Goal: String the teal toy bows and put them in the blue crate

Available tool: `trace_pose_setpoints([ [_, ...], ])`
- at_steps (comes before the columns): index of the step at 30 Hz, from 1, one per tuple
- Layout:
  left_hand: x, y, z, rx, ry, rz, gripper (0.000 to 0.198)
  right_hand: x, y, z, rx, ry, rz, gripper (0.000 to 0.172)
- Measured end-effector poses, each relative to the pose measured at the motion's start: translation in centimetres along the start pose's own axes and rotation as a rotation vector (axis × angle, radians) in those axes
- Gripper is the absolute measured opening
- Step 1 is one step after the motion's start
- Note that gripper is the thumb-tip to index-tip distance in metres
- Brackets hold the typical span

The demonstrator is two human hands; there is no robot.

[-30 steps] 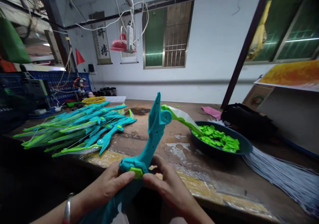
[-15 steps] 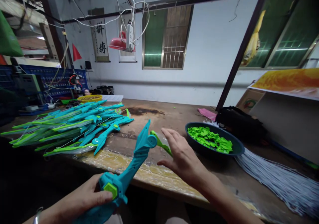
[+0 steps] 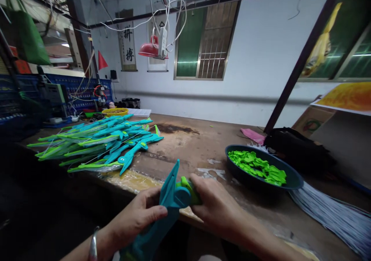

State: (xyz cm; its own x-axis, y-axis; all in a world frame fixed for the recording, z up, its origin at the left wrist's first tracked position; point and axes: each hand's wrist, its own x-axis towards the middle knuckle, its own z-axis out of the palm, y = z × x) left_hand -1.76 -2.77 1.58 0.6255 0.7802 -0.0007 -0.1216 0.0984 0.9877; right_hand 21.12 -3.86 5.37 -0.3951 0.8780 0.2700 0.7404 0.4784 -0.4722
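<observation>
A teal plastic toy bow [image 3: 171, 199] hangs over the table's front edge, its pointed tip upward. My left hand [image 3: 142, 216] is closed round its teal body just below the round joint, thumb across the front. On the other side of that joint, my right hand [image 3: 213, 199] is wrapped round the bow's green limb [image 3: 185, 183], most of which the fingers hide. Several similar teal and green toy bows [image 3: 116, 139] lie heaped at the left, with thin white strings on them.
At the right, a dark round basin [image 3: 292, 179] holds loose green plastic pieces [image 3: 257, 166]. Long white cords [image 3: 333, 207] lie beside it, with a black bag [image 3: 295, 149] behind. A yellow tray [image 3: 116, 111] stands at the back left. A red lamp [image 3: 149, 50] hangs overhead.
My left hand has slid up the bow from its green hexagon to near the joint. My right hand, open before, has closed round the green limb. The view has shifted left.
</observation>
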Motion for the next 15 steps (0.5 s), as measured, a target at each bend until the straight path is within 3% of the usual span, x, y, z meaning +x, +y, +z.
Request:
trace_pose_setpoints([
  [5,1.0,-1.2,1.8,-0.130,0.048,-0.006,0.062,-1.1,0.8,-0.1,-0.045,-0.030,0.003,0.022],
  [12,1.4,-1.3,2.7,-0.165,0.101,0.041,0.051,-2.0,0.7,-0.4,-0.077,-0.014,-0.041,0.025],
  [15,1.4,-1.4,2.7,-0.158,0.190,0.048,0.046,-2.7,1.9,-0.7,-0.108,0.047,-0.107,0.044],
])
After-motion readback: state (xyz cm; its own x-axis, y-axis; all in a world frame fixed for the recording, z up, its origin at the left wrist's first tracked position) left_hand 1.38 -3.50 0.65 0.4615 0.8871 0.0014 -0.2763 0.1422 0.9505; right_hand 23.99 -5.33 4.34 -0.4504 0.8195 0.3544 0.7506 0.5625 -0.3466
